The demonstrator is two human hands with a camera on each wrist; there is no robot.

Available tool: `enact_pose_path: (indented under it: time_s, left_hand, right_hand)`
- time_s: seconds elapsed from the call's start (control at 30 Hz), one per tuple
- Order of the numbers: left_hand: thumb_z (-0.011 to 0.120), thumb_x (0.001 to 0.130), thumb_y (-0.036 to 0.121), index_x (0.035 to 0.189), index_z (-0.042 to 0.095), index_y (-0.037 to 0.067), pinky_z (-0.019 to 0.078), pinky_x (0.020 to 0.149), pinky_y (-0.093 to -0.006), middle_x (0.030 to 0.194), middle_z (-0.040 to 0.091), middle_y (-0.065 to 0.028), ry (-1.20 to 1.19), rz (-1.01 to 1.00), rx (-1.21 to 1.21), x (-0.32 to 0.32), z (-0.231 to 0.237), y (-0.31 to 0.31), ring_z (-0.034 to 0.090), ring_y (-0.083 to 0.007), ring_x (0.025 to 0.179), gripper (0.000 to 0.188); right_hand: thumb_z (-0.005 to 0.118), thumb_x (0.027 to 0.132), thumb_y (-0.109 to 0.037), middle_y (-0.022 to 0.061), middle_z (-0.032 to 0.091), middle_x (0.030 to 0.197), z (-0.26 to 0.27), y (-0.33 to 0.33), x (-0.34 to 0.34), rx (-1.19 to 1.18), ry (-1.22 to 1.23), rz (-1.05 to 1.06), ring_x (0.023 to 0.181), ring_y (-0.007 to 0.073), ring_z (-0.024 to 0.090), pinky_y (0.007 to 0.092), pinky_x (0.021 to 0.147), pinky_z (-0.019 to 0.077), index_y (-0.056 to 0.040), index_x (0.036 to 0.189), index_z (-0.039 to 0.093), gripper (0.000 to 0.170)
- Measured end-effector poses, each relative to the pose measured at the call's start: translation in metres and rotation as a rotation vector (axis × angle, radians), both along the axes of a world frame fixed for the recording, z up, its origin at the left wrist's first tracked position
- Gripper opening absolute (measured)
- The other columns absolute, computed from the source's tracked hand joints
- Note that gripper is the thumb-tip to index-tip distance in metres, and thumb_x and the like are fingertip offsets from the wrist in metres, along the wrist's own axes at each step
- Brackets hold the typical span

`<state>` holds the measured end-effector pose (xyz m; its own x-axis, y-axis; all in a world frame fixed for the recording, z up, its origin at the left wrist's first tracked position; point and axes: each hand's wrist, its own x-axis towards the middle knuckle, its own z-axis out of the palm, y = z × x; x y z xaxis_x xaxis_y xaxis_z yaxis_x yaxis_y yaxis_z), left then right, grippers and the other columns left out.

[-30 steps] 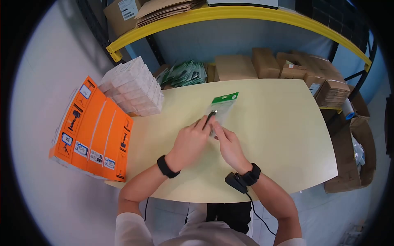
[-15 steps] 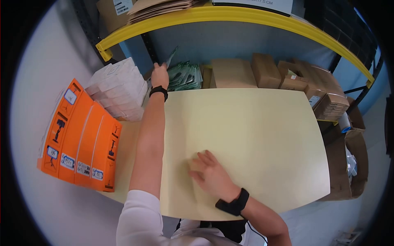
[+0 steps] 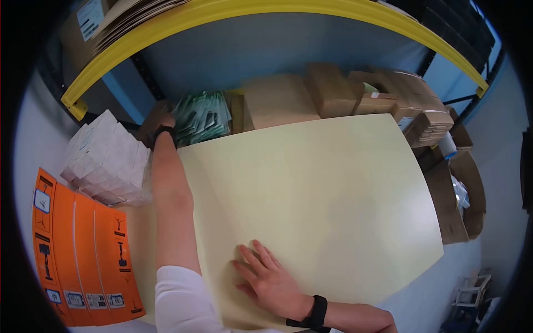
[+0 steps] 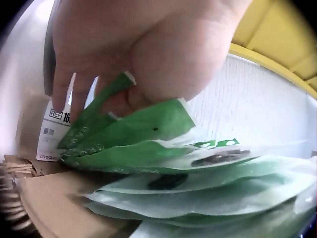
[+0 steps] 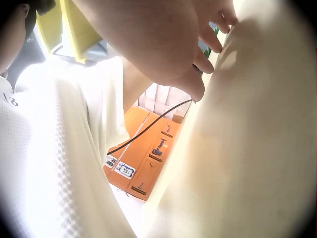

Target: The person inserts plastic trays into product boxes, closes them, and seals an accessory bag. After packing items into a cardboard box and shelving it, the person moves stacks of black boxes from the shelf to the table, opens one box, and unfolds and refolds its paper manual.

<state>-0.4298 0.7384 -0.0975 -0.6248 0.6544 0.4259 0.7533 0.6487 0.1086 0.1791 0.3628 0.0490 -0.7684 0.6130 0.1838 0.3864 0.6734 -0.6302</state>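
Note:
In the head view my left hand (image 3: 161, 117) reaches to the far left corner, beside a pile of clear packets (image 3: 202, 117) with green tops and dark items inside. The left wrist view has that hand bent down over the pile, thumb and fingers pinching the green top of a packet (image 4: 101, 106); its fingertips are partly hidden. Other packets (image 4: 208, 191) lie stacked below. My right hand (image 3: 272, 286) rests near the front of the pale table (image 3: 311, 188), fingers spread, holding nothing.
White boxes (image 3: 108, 158) are stacked at the left, behind an orange carton (image 3: 89, 250). Brown cardboard boxes (image 3: 280, 102) line the back edge. Overhead runs a yellow shelf beam (image 3: 266, 8). An open carton (image 3: 472, 194) stands off the table's right side.
Both hands were together at a green-topped packet over the table. My left hand then carried a packet to the pile and has lowered there. My right hand moved back, nearer me.

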Motion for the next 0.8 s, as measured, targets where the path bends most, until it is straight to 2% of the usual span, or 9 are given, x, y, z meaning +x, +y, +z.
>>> enact_pose_path:
  time_s: [0.07,0.4,0.47,0.53,0.57,0.6,0.67,0.73,0.8]
  left_hand:
    - [0.044,0.093,0.026,0.132,0.057,0.012,0.0395,0.106,-0.0454,0.139,0.051,-0.018,-0.158,0.045,-0.217,0.064,0.042,-0.023,0.047,-0.0365,0.13,0.043]
    - [0.046,0.091,0.021,0.128,0.057,0.004,0.0425,0.102,-0.045,0.135,0.052,-0.0242,-0.303,-0.107,0.019,0.181,0.148,-0.096,0.051,-0.0385,0.124,0.042]
    - [0.046,0.089,0.02,0.128,0.055,0.002,0.0432,0.102,-0.0464,0.132,0.054,-0.0254,-0.271,-0.096,-0.051,0.214,0.171,-0.098,0.052,-0.0417,0.123,0.045]
    - [0.046,0.087,0.02,0.128,0.055,0.002,0.0442,0.101,-0.0461,0.133,0.053,-0.0258,-0.077,-0.036,-0.152,0.241,0.18,-0.097,0.052,-0.0419,0.122,0.046]
    - [0.045,0.085,0.019,0.127,0.055,0.001,0.0447,0.1,-0.0462,0.131,0.054,-0.0272,-0.081,-0.11,-0.249,0.279,0.203,-0.113,0.054,-0.0429,0.119,0.047]
    - [0.048,0.084,0.019,0.127,0.055,0.0,0.0449,0.099,-0.0473,0.127,0.056,-0.0279,-0.133,-0.228,-0.223,0.301,0.209,-0.122,0.056,-0.0438,0.115,0.047]
    - [0.052,0.083,0.022,0.124,0.055,-0.001,0.0485,0.093,-0.049,0.123,0.057,-0.0294,-0.051,-0.496,-0.277,0.322,0.2,-0.132,0.058,-0.0441,0.11,0.047]
    - [0.055,0.084,0.026,0.128,0.052,0.002,0.0489,0.092,-0.0492,0.122,0.057,-0.0296,-0.052,-0.586,-0.378,0.372,0.207,-0.171,0.058,-0.0436,0.108,0.05]
    - [0.055,0.089,0.032,0.134,0.05,0.003,0.0439,0.099,-0.0463,0.124,0.057,-0.028,-0.118,-0.716,-0.366,0.398,0.199,-0.211,0.055,-0.044,0.114,0.054]
  right_hand:
    - [0.07,0.084,-0.023,0.0212,0.042,0.143,0.002,0.0,0.0,0.0,-0.001,-0.011,0.135,0.0461,0.035,0.0502,0.11,0.0349,-0.0027,0.127,0.056,0.049]
    - [0.071,0.081,-0.021,0.0205,0.043,0.141,-0.004,0.0,0.006,0.029,0.048,0.026,0.134,0.0437,0.036,0.047,0.111,0.0339,-0.0005,0.125,0.056,0.051]
    - [0.071,0.081,-0.02,0.0206,0.045,0.139,-0.006,0.002,0.008,0.044,0.061,0.018,0.133,0.0429,0.036,0.0459,0.11,0.0344,0.0,0.122,0.058,0.047]
    - [0.071,0.081,-0.02,0.0206,0.046,0.138,-0.007,0.003,0.008,0.056,0.074,0.017,0.133,0.0422,0.037,0.0448,0.11,0.0349,0.0004,0.119,0.06,0.044]
    - [0.071,0.081,-0.02,0.0205,0.049,0.134,-0.006,0.006,0.009,0.048,0.052,0.062,0.131,0.0409,0.039,0.0439,0.109,0.0358,0.0013,0.114,0.062,0.04]
    - [0.071,0.08,-0.02,0.0204,0.053,0.131,-0.006,0.009,0.01,0.041,0.03,0.106,0.13,0.0396,0.041,0.0429,0.108,0.0367,0.0022,0.109,0.064,0.036]
    - [0.07,0.081,-0.019,0.0204,0.056,0.125,-0.013,0.013,0.009,0.017,0.077,0.082,0.127,0.0382,0.044,0.0419,0.107,0.0385,0.003,0.104,0.065,0.033]
    - [0.07,0.081,-0.019,0.0204,0.06,0.12,-0.025,0.019,0.004,-0.007,0.121,0.068,0.124,0.0369,0.047,0.0408,0.105,0.0402,0.0037,0.1,0.067,0.03]
    - [0.066,0.082,-0.019,0.0203,0.064,0.098,-0.031,0.023,0.001,-0.001,0.245,0.026,0.109,0.0355,0.056,0.043,0.092,0.0477,0.0039,0.086,0.066,0.023]
